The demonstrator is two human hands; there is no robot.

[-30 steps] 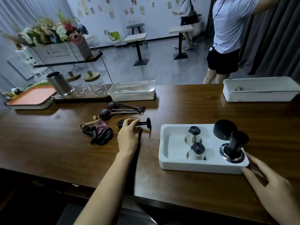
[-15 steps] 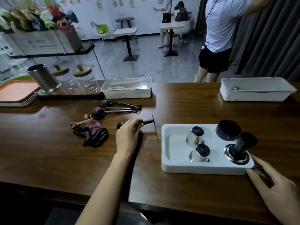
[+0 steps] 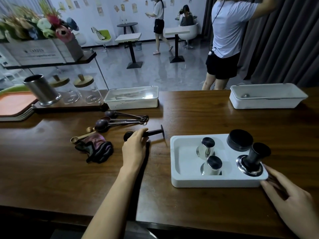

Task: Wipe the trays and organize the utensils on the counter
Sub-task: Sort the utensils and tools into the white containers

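A white tray (image 3: 179, 180) on the wooden counter holds two steel cups (image 3: 206, 149), a black round lid (image 3: 240, 139) and a black tamper (image 3: 255, 156). My left hand (image 3: 134, 147) grips the handle of a black tool (image 3: 155, 132) lying on the counter left of the tray. My right hand (image 3: 290, 200) rests with straight fingers against the tray's near right corner. A set of dark measuring spoons (image 3: 120, 119), a wooden spoon (image 3: 77, 138) and a crumpled dark cloth (image 3: 96, 149) lie further left.
A white lidded box (image 3: 132, 99) and an open white bin (image 3: 265, 97) stand along the counter's far edge. At far left are stacked orange trays (image 3: 12, 106), a steel canister (image 3: 41, 90) and glass jars (image 3: 86, 90). A person (image 3: 226, 40) stands behind the counter.
My left hand has closed round the black tool's handle and its disc end has lifted slightly. The camera view has shifted; my right hand stays at the tray's corner.
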